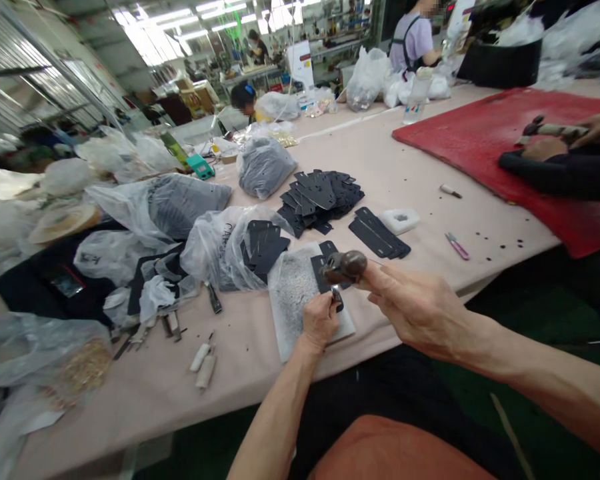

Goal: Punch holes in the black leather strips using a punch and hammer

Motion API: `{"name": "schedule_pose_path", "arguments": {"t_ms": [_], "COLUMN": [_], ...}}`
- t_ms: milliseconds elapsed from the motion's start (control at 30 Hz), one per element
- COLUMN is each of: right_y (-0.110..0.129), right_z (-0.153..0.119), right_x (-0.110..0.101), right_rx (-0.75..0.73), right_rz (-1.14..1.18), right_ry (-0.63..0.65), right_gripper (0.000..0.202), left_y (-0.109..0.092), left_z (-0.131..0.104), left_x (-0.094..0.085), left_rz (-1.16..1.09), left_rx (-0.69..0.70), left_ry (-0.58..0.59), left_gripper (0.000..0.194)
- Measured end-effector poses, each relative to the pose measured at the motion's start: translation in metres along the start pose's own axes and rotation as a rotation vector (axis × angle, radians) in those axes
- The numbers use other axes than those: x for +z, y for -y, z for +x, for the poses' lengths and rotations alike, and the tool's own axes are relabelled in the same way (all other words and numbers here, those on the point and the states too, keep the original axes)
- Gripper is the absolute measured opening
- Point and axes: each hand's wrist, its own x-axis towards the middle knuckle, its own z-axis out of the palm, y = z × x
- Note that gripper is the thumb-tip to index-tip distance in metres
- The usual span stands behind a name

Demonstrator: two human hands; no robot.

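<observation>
My right hand [417, 307] is closed around the handle of a hammer [344, 267], whose dark metal head is just above my left hand. My left hand [321, 321] grips a short shiny metal punch [337, 296]. Its tip is hidden, so I cannot tell whether it touches the piece below. Under it a flat black cut piece [329, 249] lies on a pale, pitted pounding board [294, 287]. Beyond the board, more black pieces are heaped in a pile [320, 197], and a few lie in a short stack [380, 233].
A clear bag [215, 243] of black pieces borders the board's left side. Small handled tools [206, 370] lie at the front left. Purple-handled snips [457, 247] and a white block [400, 221] lie to the right. A co-worker's hands [545, 148] hold a tool over a red mat [460, 133].
</observation>
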Motion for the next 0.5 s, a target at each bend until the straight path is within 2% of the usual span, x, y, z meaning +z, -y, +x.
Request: {"name": "schedule_pose_path", "arguments": {"t_ms": [100, 200, 267, 300, 400, 433, 500], "right_y": [0.000, -0.009, -0.022, -0.032, -0.065, -0.076, -0.093], "right_z": [0.001, 0.000, -0.006, -0.011, -0.031, -0.039, -0.050], "right_x": [-0.002, -0.002, 0.008, 0.017, 0.055, 0.069, 0.094], "right_rx": [-0.057, 0.038, 0.232, 0.372, 0.892, 0.997, 1.048], "right_rz": [-0.065, 0.090, 0.248, 0.332, 0.644, 0.691, 0.651], "right_ry": [0.113, 0.017, -0.029, -0.008, 0.214, 0.251, 0.291], "right_gripper": [0.070, 0.064, 0.063, 0.064, 0.073, 0.074, 0.068], "left_y": [0.001, 0.002, 0.003, 0.003, 0.006, 0.007, 0.009], "left_z": [-0.001, -0.002, -0.003, -0.004, -0.007, -0.008, -0.009], "left_x": [0.000, 0.001, 0.002, 0.002, 0.005, 0.006, 0.007], "left_rz": [0.017, 0.019, 0.013, 0.007, -0.018, -0.032, -0.083], "left_rx": [-0.004, -0.037, -0.050, -0.051, -0.078, -0.102, -0.166], "left_ry": [0.004, 0.026, 0.037, 0.039, 0.036, 0.040, 0.048], "left_gripper": [0.007, 0.007, 0.007, 0.008, 0.009, 0.010, 0.013]}}
